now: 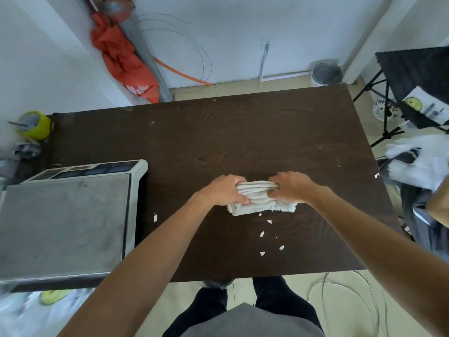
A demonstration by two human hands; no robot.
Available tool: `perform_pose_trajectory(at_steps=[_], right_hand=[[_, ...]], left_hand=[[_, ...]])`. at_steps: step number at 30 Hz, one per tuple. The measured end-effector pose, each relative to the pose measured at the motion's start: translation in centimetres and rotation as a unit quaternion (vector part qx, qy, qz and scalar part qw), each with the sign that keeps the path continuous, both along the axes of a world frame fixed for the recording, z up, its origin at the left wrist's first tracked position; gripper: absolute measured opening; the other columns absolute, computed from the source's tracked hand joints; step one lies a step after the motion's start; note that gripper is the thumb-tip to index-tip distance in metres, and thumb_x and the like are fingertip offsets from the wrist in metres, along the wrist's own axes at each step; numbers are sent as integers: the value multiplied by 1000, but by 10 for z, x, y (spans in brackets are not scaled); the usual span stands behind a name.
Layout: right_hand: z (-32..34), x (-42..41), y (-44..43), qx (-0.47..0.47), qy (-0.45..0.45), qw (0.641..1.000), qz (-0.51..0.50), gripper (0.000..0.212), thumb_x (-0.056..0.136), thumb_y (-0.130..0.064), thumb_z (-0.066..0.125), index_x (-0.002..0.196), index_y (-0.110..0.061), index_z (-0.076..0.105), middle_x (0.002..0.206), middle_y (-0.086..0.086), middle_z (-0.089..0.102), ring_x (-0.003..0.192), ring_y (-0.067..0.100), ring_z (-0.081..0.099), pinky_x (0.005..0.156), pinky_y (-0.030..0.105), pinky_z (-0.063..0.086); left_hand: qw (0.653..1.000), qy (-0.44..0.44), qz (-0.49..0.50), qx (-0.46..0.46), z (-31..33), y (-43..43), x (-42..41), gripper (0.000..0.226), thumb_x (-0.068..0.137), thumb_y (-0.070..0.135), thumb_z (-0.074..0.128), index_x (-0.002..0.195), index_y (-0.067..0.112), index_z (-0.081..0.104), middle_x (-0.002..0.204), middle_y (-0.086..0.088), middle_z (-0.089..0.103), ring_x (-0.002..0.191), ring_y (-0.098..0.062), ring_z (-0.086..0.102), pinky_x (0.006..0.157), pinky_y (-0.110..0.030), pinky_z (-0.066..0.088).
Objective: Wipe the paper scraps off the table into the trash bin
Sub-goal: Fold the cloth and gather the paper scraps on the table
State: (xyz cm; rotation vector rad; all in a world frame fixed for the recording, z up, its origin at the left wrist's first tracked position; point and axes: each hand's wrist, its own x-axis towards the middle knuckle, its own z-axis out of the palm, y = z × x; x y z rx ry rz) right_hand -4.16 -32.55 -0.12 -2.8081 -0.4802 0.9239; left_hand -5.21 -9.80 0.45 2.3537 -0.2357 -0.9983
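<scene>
A folded off-white cloth (257,203) lies on the dark wooden table (218,142), near its middle. My left hand (224,189) grips the cloth's left end with curled fingers. My right hand (290,187) grips its right end. Several small white paper scraps (262,234) lie scattered on the table just in front of the cloth, and one more scrap (155,217) lies to the left. A round white trash bin (326,73) with a dark liner stands on the floor beyond the table's far right corner.
A large weighing scale (65,220) with a steel platform fills the table's left side. A yellow-green container (35,125) sits at the far left corner. A black stand (413,88) and white bags (418,161) crowd the right. Cables lie on the floor.
</scene>
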Motion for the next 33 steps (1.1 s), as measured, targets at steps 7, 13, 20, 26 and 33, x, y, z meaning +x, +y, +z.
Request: perform_pose_trajectory(at_steps=[7, 13, 20, 26, 33], right_hand=[[15, 5, 6, -52, 50, 995, 72, 15, 78, -37, 49, 85, -30, 61, 84, -9, 64, 85, 20, 62, 66, 31, 47], [42, 39, 1, 6, 50, 999, -14, 22, 65, -42, 54, 83, -37, 67, 83, -4, 67, 83, 24, 63, 70, 34, 53], [44, 72, -9, 10, 8, 999, -49, 26, 68, -41, 50, 85, -29, 65, 89, -4, 68, 83, 22, 63, 74, 37, 55], [17, 76, -22, -24, 9, 999, -39, 21, 82, -35, 51, 95, -24, 64, 95, -1, 67, 85, 23, 59, 69, 33, 46], [-1, 82, -34, 36, -23, 999, -23, 38, 75, -52, 58, 100, -24, 54, 99, -8, 57, 94, 20, 59, 80, 33, 47]], left_hand=[[1000, 10, -14, -14, 2, -3, -13, 29, 79, 44, 77, 100, 29, 65, 95, 9, 71, 90, -13, 67, 81, -34, 53], [1000, 1, -7, -29, 40, 1, 37, 27, 81, 36, 79, 104, 27, 67, 98, 11, 72, 88, -7, 67, 73, -24, 48], [999, -41, -1, 4, 43, -16, 75, 35, 82, 39, 76, 114, 30, 64, 103, 10, 70, 94, -11, 66, 84, -33, 53], [997, -67, -11, 39, 19, -43, 79, 29, 89, 32, 69, 117, 27, 63, 101, 6, 69, 92, -16, 65, 82, -36, 55], [996, -81, 18, 30, 6, -47, 98, 18, 91, 30, 65, 110, 31, 64, 93, 10, 71, 88, -11, 66, 75, -30, 53]])
